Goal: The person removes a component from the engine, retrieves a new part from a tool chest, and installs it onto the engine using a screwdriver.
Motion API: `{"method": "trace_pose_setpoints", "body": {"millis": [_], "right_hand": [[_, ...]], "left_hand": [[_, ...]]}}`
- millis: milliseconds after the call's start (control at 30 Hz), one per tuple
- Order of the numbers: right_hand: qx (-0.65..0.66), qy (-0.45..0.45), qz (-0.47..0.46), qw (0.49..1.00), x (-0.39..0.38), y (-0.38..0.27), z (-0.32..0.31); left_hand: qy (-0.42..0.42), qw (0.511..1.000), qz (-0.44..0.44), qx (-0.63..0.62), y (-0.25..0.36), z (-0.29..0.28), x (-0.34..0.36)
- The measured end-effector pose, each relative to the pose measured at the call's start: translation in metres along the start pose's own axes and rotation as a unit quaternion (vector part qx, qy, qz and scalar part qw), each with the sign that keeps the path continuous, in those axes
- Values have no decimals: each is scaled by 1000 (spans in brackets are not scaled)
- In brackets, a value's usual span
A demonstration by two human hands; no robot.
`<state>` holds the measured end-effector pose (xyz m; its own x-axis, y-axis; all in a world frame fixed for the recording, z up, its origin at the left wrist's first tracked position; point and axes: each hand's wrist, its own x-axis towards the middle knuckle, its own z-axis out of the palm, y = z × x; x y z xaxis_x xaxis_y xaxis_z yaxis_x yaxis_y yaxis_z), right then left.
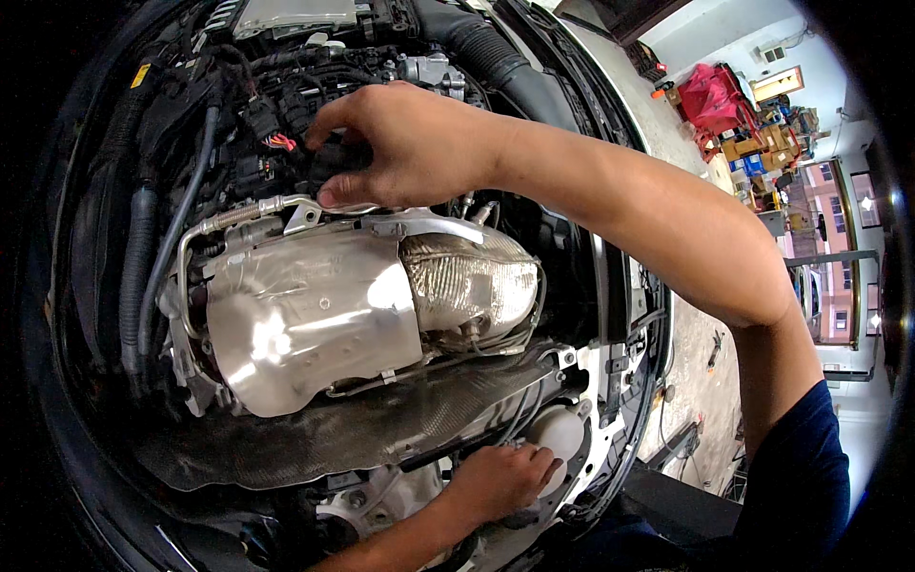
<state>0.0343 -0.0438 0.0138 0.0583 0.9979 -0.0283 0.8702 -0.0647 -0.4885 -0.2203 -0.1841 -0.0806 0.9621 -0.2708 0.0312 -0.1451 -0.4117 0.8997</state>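
Observation:
My right hand (386, 143) reaches over the engine, thumb and fingers apart around dark components, thumb tip beside a metal pipe (231, 217); fingertips are partly hidden. Colored wires (281, 141) lie left of it. Below it is a shiny metal heat shield (305, 319) beside a ribbed silver cover (477, 286). My left hand (500, 481), near the lower edge, has curled fingers beside a translucent white reservoir (558, 431); what they grip, if anything, is hidden. A dark textured shield (286, 448) lies above that hand.
The engine bay has black hoses (141, 286) at left and a wide ribbed duct (486, 52) at top. Past the car's right edge are a concrete floor (696, 381), stacked boxes (748, 153) and a red covered heap (710, 95).

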Motion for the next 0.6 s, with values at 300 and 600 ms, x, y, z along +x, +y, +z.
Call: {"method": "trace_pose_setpoints", "body": {"millis": [300, 600], "right_hand": [[252, 54, 101, 961, -29, 21, -21], [649, 293, 191, 676, -173, 13, -14]], "left_hand": [[-14, 1000, -13, 12, -2, 2, 0], [231, 967, -63, 88, 30, -67, 11]]}}
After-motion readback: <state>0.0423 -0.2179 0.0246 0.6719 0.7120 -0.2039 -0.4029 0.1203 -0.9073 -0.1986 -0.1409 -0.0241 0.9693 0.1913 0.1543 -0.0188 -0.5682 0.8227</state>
